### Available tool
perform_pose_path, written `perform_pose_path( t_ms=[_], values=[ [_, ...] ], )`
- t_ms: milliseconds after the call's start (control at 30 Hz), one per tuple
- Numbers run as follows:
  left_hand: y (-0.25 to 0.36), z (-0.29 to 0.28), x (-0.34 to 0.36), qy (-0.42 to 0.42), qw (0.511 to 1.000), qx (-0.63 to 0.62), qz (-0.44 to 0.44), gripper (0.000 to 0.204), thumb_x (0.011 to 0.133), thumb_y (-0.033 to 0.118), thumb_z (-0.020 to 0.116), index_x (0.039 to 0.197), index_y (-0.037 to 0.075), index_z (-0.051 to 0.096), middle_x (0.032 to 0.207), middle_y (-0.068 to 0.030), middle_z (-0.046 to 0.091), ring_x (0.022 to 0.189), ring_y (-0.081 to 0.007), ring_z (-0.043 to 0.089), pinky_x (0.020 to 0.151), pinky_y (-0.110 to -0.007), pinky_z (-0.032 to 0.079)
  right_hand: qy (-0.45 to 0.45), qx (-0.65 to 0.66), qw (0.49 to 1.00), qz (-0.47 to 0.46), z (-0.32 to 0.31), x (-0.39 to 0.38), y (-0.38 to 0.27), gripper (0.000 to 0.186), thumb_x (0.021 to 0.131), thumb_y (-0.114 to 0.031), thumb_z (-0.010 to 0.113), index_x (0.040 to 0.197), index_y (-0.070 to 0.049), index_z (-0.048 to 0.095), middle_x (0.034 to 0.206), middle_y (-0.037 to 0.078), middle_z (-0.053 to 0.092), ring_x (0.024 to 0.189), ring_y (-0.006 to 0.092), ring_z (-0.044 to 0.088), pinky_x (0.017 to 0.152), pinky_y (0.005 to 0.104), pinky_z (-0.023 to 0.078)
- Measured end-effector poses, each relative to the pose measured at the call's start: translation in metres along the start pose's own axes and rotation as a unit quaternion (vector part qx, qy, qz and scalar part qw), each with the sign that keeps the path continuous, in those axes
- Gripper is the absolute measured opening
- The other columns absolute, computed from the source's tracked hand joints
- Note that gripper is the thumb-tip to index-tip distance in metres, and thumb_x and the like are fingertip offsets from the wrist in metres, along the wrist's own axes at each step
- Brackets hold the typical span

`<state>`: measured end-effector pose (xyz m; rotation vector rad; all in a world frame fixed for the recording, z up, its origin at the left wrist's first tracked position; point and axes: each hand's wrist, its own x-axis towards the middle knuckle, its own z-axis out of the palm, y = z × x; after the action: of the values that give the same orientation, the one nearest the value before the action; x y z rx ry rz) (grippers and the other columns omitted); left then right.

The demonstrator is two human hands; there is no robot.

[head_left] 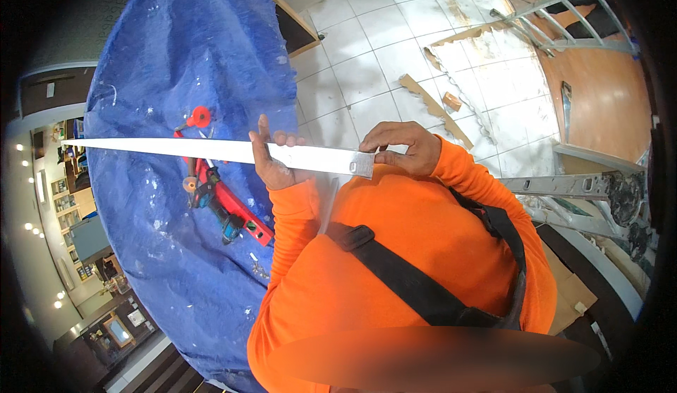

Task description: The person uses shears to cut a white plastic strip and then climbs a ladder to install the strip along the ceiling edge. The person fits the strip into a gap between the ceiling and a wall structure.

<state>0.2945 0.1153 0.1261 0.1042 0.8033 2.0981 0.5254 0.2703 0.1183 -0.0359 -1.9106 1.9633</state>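
A long white, straight profile strip [211, 149] runs crosswise in front of my chest, its far end reaching left over the blue sheet. Its near end has a greyish face with a small rectangular slot. My left hand [273, 168] holds the strip from below, with fingertips showing past its far edge. At the slotted end, my right hand [410, 144] pinches the strip's corner between thumb and bent fingers. Beneath the strip, on the sheet, lie a red spirit level [247, 218], a teal-and-black power tool [224, 222] and a red round-headed item [200, 116].
A creased blue sheet [155, 259] covers the surface at left. Metal ladders [557, 185] stand at right. Torn board pieces [434, 107] and a small brown block [452, 101] lie on the white tiled floor [374, 22]. Shelves [65, 213] line the far left.
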Motion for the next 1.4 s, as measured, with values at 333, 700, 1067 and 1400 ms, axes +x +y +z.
perform_pose_path(
  t_ms=[333, 700, 1067, 1400],
  values=[
    [0.003, -0.004, -0.001, -0.035, 0.998, -0.042, -0.017, 0.042, 0.101, 0.046, 0.044, 0.126, 0.016, 0.059, 0.077, -0.0038, 0.063, 0.071, -0.0189, 0.061, 0.069, -0.039, 0.055, 0.018, -0.021, 0.999, -0.044, 0.001, 0.0, 0.0, 0.026, 0.084, -0.001, 0.067, 0.11, 0.001, 0.066, 0.105, 0.015, 0.066, 0.094, 0.0245, 0.065, 0.081, 0.0328, 0.052],
    [0.003, 0.0, 0.001, -0.086, 0.994, -0.066, -0.016, 0.043, 0.101, 0.046, 0.042, 0.127, 0.016, 0.059, 0.081, -0.0062, 0.068, 0.076, -0.0205, 0.065, 0.07, -0.038, 0.055, -0.04, 0.187, 0.969, 0.155, 0.008, -0.009, 0.014, 0.028, 0.09, -0.006, 0.065, 0.116, 0.003, 0.063, 0.1, 0.008, 0.069, 0.094, 0.0144, 0.063, 0.087, 0.0294, 0.049],
    [0.01, 0.005, -0.002, -0.101, 0.994, -0.046, -0.003, 0.046, 0.1, 0.046, 0.045, 0.125, 0.011, 0.061, 0.081, -0.0049, 0.065, 0.075, -0.0184, 0.062, 0.074, -0.037, 0.055, -0.028, 0.321, 0.922, 0.214, 0.02, 0.003, 0.015, 0.024, 0.083, 0.001, 0.065, 0.107, 0.006, 0.066, 0.09, 0.009, 0.07, 0.082, 0.0134, 0.065, 0.077, 0.0272, 0.052],
    [0.022, 0.019, -0.012, -0.101, 0.994, -0.046, 0.019, 0.05, 0.1, 0.048, 0.044, 0.129, 0.01, 0.058, 0.082, -0.0046, 0.063, 0.077, -0.0193, 0.062, 0.075, -0.038, 0.054, -0.044, 0.351, 0.919, 0.176, 0.027, 0.008, -0.001, 0.029, 0.083, 0.004, 0.065, 0.112, 0.008, 0.063, 0.1, 0.01, 0.069, 0.09, 0.0142, 0.065, 0.083, 0.0287, 0.052]
  ],
)
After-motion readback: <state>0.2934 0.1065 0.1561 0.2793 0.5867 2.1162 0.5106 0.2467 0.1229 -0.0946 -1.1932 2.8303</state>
